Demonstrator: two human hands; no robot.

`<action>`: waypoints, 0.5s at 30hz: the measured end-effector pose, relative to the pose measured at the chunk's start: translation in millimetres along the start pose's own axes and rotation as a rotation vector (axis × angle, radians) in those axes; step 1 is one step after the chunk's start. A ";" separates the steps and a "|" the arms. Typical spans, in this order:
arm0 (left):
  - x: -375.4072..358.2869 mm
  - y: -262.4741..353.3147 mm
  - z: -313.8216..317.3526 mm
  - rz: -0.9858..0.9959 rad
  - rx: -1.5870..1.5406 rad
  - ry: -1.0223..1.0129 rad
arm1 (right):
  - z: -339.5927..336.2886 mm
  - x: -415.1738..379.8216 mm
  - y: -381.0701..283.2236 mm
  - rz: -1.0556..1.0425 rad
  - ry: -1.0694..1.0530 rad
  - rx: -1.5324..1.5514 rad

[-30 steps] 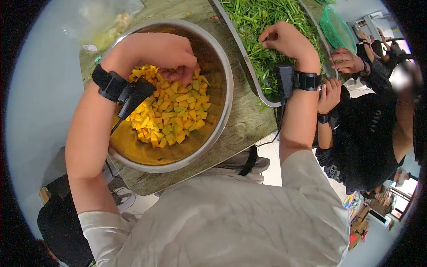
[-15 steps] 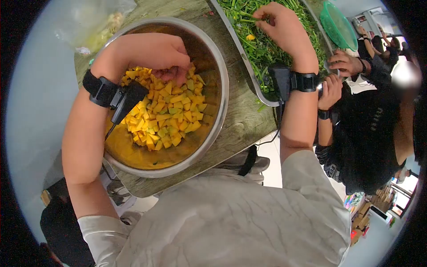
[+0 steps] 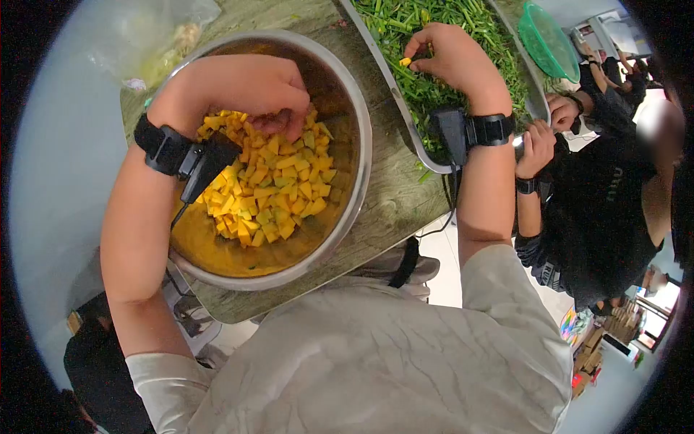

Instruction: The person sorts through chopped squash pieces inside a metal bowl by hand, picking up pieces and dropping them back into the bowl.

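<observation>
A clear bag (image 3: 155, 40) is lying at the table's (image 3: 394, 195) far left corner, its contents blurred. The left hand (image 3: 249, 90) is curling into the metal bowl (image 3: 358, 170), fingertips buried in the yellow cubes (image 3: 271, 192), so its grip is hard to judge. The right hand (image 3: 452, 58) is pinching one yellow cube (image 3: 406, 62) over the tray of greens (image 3: 423, 87), whose far end is being cut off. A co-worker's hands (image 3: 538, 145) are working beyond.

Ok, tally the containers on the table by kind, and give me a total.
Round steel bowl of yellow cubes: 1
Steel tray of chopped greens: 1
Green plastic basket: 1
Clear plastic bag: 1
Total: 4
</observation>
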State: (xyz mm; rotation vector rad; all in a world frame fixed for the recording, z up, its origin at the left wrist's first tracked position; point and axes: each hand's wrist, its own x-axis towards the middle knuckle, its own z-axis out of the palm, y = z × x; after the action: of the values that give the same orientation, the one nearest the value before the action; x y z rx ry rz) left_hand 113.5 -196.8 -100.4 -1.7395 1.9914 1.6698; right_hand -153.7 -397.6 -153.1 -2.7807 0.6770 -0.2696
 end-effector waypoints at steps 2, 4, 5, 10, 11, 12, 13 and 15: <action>-2.5 -1.1 2.4 0.054 -0.015 0.029 | 3.9 2.5 -3.6 0.081 0.006 0.031; -3.0 4.2 -0.2 0.120 -0.080 0.017 | 0.5 4.2 -8.6 0.115 0.059 0.046; -3.9 6.4 -2.2 0.150 -0.111 0.018 | -4.7 4.7 -12.8 0.101 0.110 0.045; 6.6 -12.0 5.4 0.164 -0.656 -0.037 | -16.0 10.9 -52.4 -0.151 0.329 0.667; 6.3 -9.9 7.2 0.152 -0.733 -0.074 | -16.6 9.8 -63.2 -0.160 0.252 0.703; 4.0 -6.4 7.7 0.135 -0.768 -0.091 | -22.6 6.3 -82.4 -0.165 0.175 0.737; 2.7 -6.2 8.6 0.138 -0.775 -0.082 | -25.2 4.3 -92.9 -0.165 0.100 0.772; 3.9 -7.9 8.9 0.150 -0.787 -0.074 | -15.8 9.5 -80.2 -0.181 0.122 0.758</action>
State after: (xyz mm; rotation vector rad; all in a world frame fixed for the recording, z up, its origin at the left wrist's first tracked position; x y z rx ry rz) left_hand 112.4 -191.9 -112.0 -1.6534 1.5530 2.7827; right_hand -115.3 -336.8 -113.1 -2.0999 0.2575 -0.5936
